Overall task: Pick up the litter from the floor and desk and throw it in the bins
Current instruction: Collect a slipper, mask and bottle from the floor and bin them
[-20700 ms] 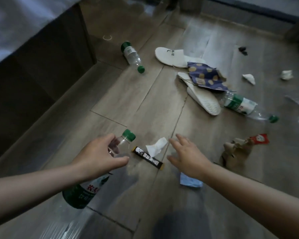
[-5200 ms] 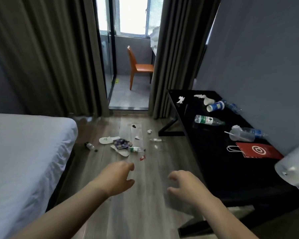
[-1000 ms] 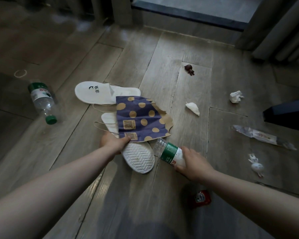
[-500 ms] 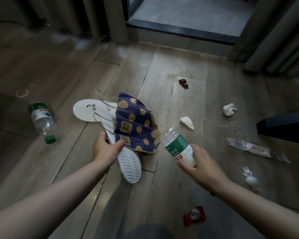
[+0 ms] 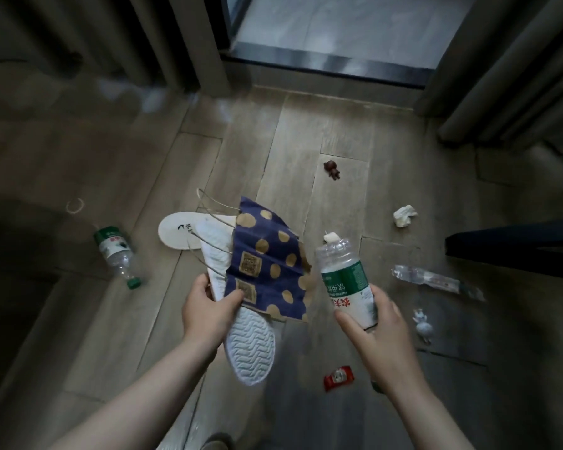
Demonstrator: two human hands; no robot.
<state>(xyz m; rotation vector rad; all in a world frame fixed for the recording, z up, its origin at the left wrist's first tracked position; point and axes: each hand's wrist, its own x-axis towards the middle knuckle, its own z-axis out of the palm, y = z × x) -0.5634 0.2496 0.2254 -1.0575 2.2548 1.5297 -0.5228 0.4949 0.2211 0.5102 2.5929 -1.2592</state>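
Observation:
My left hand (image 5: pixel 208 311) grips a navy paper bag with tan dots (image 5: pixel 267 264) by its lower corner, lifted above the floor. A white slipper (image 5: pixel 244 336) hangs with it, pinched in the same hand. My right hand (image 5: pixel 376 324) holds a clear plastic bottle with a green label (image 5: pixel 345 280), base pointing up. On the floor lie a second bottle (image 5: pixel 116 253), a red sachet (image 5: pixel 338 378), a crumpled tissue (image 5: pixel 404 216), a clear wrapper (image 5: pixel 436 282) and a small white scrap (image 5: pixel 421 323).
A second white slipper (image 5: pixel 179 230) lies flat on the wooden floor. A small brown figure (image 5: pixel 333 169) sits further off. Curtains (image 5: pixel 507 66) hang on both sides of a doorway sill (image 5: pixel 325 64). A dark desk leg (image 5: pixel 514 251) juts in at right.
Both hands have risen from the floor. The left one lifted the dotted bag together with a slipper; the right one raised the bottle and tilted it upright.

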